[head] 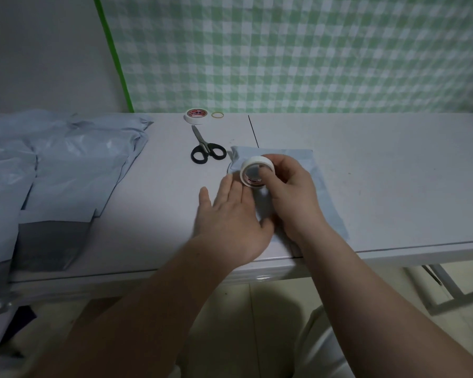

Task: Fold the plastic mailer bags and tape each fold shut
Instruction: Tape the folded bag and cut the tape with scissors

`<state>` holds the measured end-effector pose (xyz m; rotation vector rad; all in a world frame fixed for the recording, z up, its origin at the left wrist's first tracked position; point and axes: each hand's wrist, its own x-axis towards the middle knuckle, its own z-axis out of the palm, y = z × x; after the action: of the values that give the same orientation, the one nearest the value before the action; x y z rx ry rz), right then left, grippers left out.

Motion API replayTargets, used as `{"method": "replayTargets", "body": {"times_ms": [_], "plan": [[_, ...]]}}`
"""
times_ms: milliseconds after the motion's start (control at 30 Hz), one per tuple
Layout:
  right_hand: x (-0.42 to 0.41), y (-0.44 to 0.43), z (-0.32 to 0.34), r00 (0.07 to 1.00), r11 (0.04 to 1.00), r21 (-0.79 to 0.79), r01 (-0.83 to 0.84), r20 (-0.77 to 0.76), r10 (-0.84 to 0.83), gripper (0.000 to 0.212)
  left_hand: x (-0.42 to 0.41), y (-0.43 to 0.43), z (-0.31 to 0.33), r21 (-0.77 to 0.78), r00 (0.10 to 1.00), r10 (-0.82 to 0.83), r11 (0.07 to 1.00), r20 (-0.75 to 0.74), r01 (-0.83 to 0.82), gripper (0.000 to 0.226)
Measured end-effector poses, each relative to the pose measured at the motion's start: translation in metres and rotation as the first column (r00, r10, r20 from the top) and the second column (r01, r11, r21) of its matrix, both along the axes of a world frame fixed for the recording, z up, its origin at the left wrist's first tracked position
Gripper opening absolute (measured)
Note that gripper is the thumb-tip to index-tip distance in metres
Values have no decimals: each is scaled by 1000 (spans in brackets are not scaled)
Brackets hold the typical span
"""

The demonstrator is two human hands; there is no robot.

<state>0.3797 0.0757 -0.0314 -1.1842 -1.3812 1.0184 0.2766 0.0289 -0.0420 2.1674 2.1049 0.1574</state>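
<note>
Tape roll (254, 161) above mailer bag (335, 223)

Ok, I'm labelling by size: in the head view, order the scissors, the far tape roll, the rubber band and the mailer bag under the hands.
1. mailer bag, partly covered
2. scissors
3. far tape roll
4. rubber band
Roll and band lie side by side, so they compare fairly.

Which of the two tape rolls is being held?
The white roll gripped by the right hand, above the mailer. The other roll lies flat farther back, beside the rubber band.
</note>
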Motion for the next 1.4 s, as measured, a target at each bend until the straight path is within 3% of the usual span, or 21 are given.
{"method": "replayTargets", "body": {"times_ms": [433, 667, 1033, 1167, 1400], "plan": [[23, 13, -4, 914, 976, 207, -66, 405, -25, 24, 1, 0, 1, -45, 998, 20, 999, -56, -22, 79], [31, 13, -6, 861, 945, 326, -22, 487, -148, 25, 1, 0, 2, -73, 997, 23, 997, -79, -29, 79], [34, 3, -5, 704, 905, 424, -18, 649, -290, 30, 1, 0, 4, -61, 997, 6, 998, -75, -11, 78], [32, 2, -5, 688, 887, 461, -19, 650, -323, 33, 3, -1, 5, 27, 1000, 1, 1000, -26, 0, 71], [31, 2, -5, 680, 886, 464, -16, 654, -331, 32, 9, -7, 14, 65, 990, -18, 998, -139, 28, 66]]}}
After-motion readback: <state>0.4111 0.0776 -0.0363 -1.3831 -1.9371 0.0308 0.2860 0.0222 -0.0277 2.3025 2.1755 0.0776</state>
